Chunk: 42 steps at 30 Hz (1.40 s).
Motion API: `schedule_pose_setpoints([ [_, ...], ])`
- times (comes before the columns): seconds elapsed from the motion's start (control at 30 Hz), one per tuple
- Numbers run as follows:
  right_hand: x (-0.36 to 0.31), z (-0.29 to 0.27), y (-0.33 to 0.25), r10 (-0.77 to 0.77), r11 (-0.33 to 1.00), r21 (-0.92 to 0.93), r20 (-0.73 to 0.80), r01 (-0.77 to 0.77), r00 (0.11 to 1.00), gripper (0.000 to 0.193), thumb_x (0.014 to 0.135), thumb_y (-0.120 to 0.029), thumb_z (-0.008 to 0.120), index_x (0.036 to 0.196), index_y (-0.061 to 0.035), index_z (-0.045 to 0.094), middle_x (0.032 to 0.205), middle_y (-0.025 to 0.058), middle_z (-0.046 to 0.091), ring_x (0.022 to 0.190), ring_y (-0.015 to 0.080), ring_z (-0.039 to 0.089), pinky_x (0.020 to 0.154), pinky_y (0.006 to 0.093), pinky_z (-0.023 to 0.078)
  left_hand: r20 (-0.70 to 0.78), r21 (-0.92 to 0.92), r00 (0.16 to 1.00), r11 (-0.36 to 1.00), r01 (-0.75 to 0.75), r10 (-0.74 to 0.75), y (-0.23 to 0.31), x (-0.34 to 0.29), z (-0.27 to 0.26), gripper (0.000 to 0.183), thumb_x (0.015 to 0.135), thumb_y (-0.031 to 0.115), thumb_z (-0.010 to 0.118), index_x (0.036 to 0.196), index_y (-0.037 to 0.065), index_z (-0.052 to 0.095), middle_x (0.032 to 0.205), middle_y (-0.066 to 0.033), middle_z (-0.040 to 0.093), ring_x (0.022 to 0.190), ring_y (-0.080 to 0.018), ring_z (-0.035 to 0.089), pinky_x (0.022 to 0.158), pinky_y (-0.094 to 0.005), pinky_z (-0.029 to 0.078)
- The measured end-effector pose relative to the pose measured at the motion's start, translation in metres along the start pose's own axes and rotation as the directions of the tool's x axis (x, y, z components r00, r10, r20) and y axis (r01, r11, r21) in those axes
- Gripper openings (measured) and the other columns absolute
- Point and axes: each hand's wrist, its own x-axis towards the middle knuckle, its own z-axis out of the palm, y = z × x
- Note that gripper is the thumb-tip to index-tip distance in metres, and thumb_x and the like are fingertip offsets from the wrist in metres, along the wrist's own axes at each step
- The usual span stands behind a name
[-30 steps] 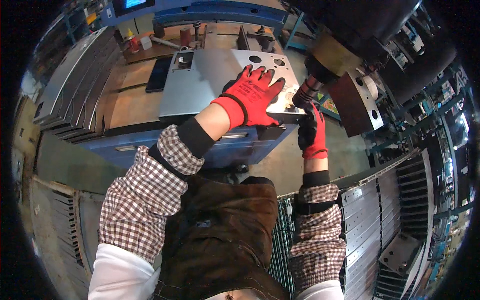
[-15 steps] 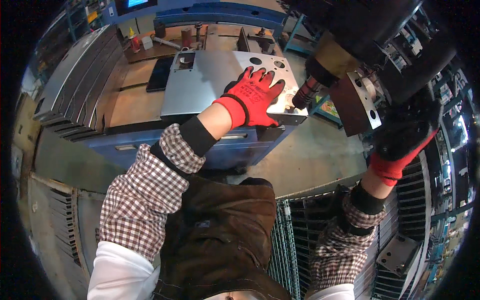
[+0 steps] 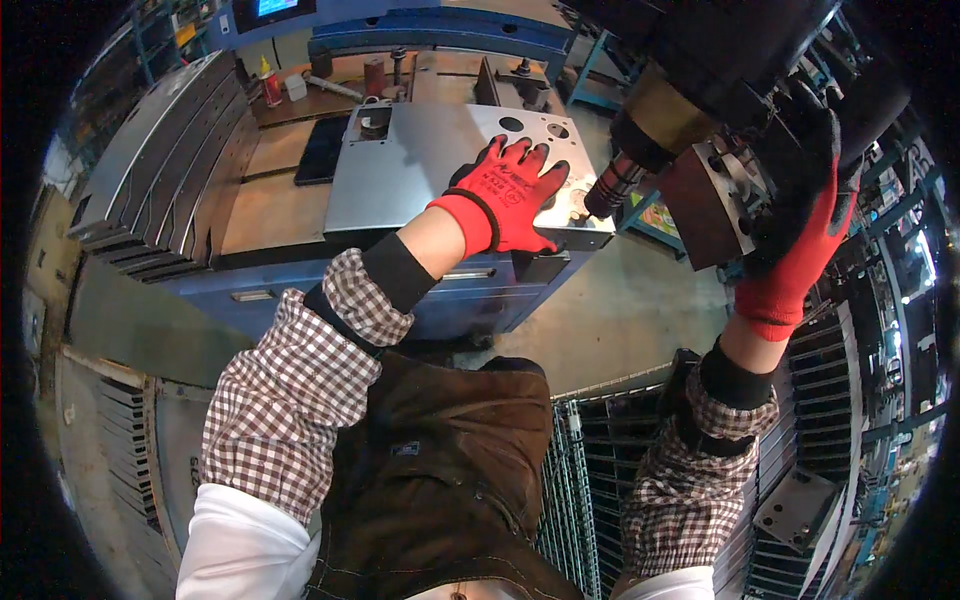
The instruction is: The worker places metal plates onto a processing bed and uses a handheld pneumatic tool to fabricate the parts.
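A silver sheet-metal panel with round holes and a square cut-out lies on the worktable. My left hand, in a red glove with dark fingertips, presses on its right part with the fingers spread. Just right of that hand, the tip of a dark machine spindle comes down at the panel's right edge. My right hand, in a red and black glove, is raised beside the machine's box-shaped bracket. Its fingers reach upward, partly lost against the dark machine; I see nothing held in them.
Several bent metal panels stand stacked at the table's left. Behind the panel are a red bottle, a white block and a bolt clamp. A dark flat object lies beside the panel. Wire racking stands at lower right.
My right hand has turned and swung upward beside the machine, so more of the red glove back shows. The left hand, panel and spindle tip look nearly unchanged.
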Motion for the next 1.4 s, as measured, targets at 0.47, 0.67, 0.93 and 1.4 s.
schedule_pose_setpoints([
  [0.47, 0.004, 0.013, 0.003, -0.009, 0.994, 0.110, -0.048, 0.015, 0.999, 0.045, 0.109, -0.031, 0.047, 0.139, -0.0002, 0.058, 0.136, 0.0126, 0.062, 0.122, 0.0212, 0.060, 0.107, 0.0364, 0.043, 0.014, -0.031, 1.000, 0.999, 0.014, -0.014, -0.002, 0.000, -0.001, 0.103, 0.076, 0.064, 0.073, 0.156, 0.010, 0.037, 0.156, -0.0251, 0.039, 0.148, -0.0409, 0.032, 0.122, -0.0584, 0.019],
  [0.67, 0.008, 0.011, 0.005, 0.037, 0.984, 0.178, -0.061, -0.025, 0.997, 0.047, 0.109, -0.035, 0.047, 0.141, -0.0019, 0.058, 0.136, 0.0113, 0.063, 0.123, 0.0205, 0.060, 0.109, 0.0364, 0.043, 0.020, -0.041, 1.000, 0.999, 0.009, -0.009, 0.000, 0.000, -0.004, 0.102, 0.076, 0.063, 0.073, 0.155, 0.009, 0.038, 0.155, -0.0245, 0.040, 0.147, -0.0416, 0.033, 0.121, -0.0593, 0.020],
  [0.93, 0.014, 0.016, -0.018, 0.072, 0.974, 0.219, -0.031, -0.064, 0.997, 0.049, 0.110, -0.036, 0.045, 0.142, -0.0014, 0.057, 0.139, 0.0114, 0.062, 0.125, 0.0208, 0.059, 0.111, 0.0355, 0.041, -0.007, -0.037, 1.000, 0.999, 0.003, -0.003, -0.002, -0.002, 0.001, 0.103, 0.076, 0.065, 0.072, 0.155, 0.009, 0.038, 0.155, -0.0244, 0.039, 0.147, -0.0418, 0.033, 0.121, -0.0601, 0.019],
  [1.4, 0.160, 0.014, 0.042, 0.021, 0.998, 0.062, -0.067, -0.017, 0.998, 0.049, 0.108, -0.039, 0.052, 0.138, -0.0025, 0.060, 0.129, 0.0135, 0.065, 0.115, 0.0229, 0.061, 0.101, 0.0344, 0.045, -0.172, -0.197, 0.983, 0.975, -0.097, 0.063, -0.025, -0.043, -0.013, 0.086, 0.087, 0.057, 0.067, 0.154, 0.009, 0.041, 0.155, -0.0248, 0.040, 0.145, -0.0418, 0.036, 0.122, -0.0515, 0.024],
])
